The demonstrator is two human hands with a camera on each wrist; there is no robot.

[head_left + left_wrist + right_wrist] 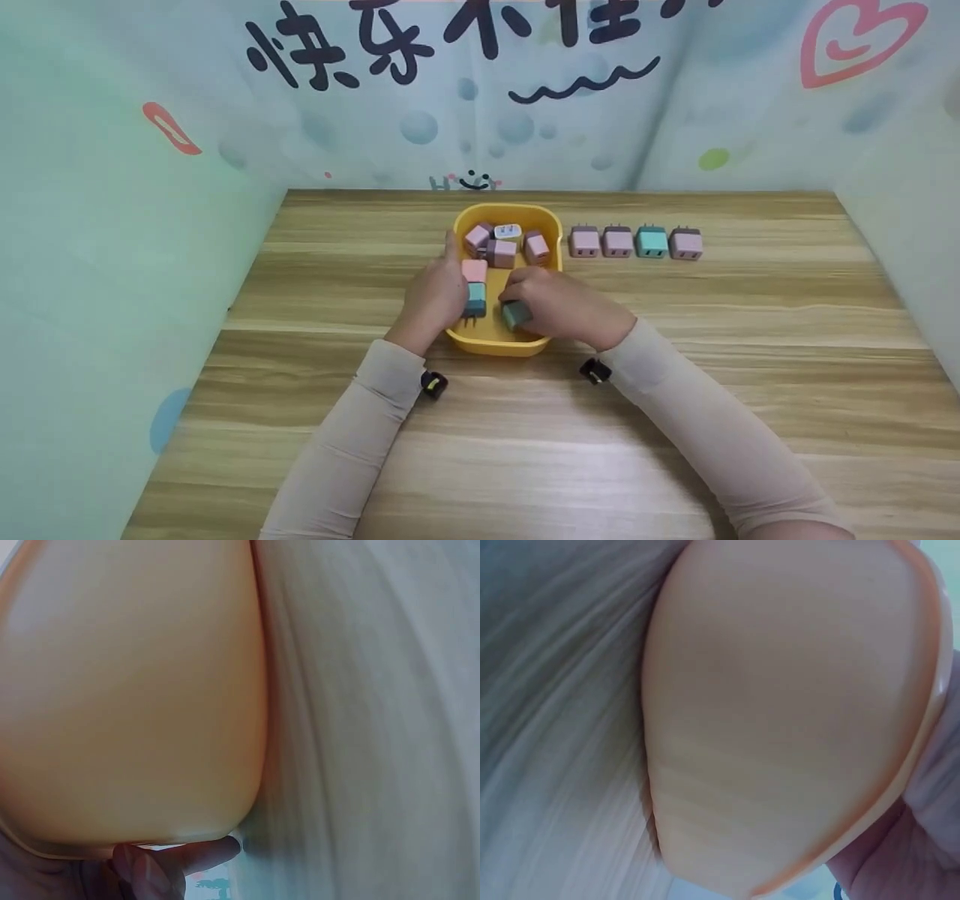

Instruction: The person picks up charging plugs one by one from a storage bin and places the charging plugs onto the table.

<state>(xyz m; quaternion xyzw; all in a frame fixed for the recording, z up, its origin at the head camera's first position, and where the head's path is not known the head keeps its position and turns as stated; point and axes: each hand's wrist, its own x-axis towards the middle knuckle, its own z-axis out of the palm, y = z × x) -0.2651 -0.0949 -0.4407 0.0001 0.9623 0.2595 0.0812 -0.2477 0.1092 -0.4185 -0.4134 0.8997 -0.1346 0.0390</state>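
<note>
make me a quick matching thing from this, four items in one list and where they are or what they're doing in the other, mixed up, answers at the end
Column 1
1. yellow tray
2. left hand
3. right hand
4. turquoise plug outside the tray

Column 2
a. third from the left in a line of four, between pink plugs
b. pinching a green plug
c. standing on the wooden table
d. at the tray's left rim

Right pairs: 1-c, 2-d, 3-b, 4-a
</note>
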